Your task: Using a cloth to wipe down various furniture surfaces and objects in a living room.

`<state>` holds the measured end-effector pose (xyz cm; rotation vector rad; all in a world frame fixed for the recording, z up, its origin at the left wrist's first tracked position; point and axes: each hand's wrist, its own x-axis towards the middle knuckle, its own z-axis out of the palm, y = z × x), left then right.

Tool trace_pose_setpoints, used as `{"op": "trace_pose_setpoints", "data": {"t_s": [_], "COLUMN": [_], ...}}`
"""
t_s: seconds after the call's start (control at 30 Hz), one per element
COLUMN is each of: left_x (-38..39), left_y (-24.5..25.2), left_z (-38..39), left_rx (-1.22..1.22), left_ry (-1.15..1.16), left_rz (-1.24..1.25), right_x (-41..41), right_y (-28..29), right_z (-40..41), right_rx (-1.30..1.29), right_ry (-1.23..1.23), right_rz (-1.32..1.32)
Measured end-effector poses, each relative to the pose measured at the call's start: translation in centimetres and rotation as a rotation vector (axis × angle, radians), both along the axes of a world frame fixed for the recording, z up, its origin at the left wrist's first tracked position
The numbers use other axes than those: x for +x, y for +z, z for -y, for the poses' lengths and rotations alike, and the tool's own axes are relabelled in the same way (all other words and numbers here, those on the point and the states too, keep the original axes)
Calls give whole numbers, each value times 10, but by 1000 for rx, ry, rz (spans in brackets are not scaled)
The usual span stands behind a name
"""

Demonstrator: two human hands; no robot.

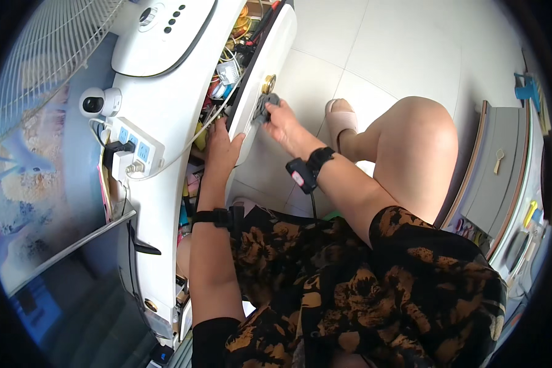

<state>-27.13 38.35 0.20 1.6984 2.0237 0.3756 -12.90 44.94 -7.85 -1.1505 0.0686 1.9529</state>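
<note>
A grey cloth (266,106) is bunched in my right hand (283,122), against the white front of an open drawer (276,50), just below its round gold knob (268,84). My left hand (224,143) reaches over the drawer's near part, with its thumb by the drawer front and its fingertips among the contents; whether it grips anything there cannot be told. Inside the drawer lie a white power adapter (227,72), coiled cables and many small items. A white cord (184,149) runs across the drawer's opening.
On the white cabinet top (165,110) stand a power strip (135,142) with plugs, a small white camera (94,102) and a white appliance (165,32). A television (73,294) is at lower left. A grey drawer unit (492,161) stands at right.
</note>
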Motion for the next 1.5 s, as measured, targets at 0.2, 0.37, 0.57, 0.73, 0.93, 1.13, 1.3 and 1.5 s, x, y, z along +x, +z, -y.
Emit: {"op": "trace_pose_setpoints", "data": {"t_s": [0.2, 0.37, 0.57, 0.73, 0.93, 1.13, 1.3, 1.5], "left_x": [-8, -17, -18, -19, -16, -9, -11, -7], "left_y": [9, 13, 33, 31, 34, 29, 34, 27], "left_z": [23, 41, 62, 63, 54, 45, 43, 30], "left_rx": [-43, -50, -8, -22, -89, -32, -64, -125], "left_ry": [-38, -81, -105, -91, -108, -73, -86, -110], "left_rz": [-42, -107, -79, -73, -67, -7, -64, -34], "right_x": [-16, -13, -14, -14, -2, -9, 5, 26], "right_y": [22, 26, 34, -6, 0, 12, 29, 11], "right_z": [37, 27, 4, 40, 2, 15, -10, -72], "right_rx": [95, 284, 691, 712, 818, 714, 702, 815], "right_ry": [54, -9, -68, 161, -43, 107, 79, -90], "right_rz": [92, 189, 562, 796, 709, 833, 784, 809]}}
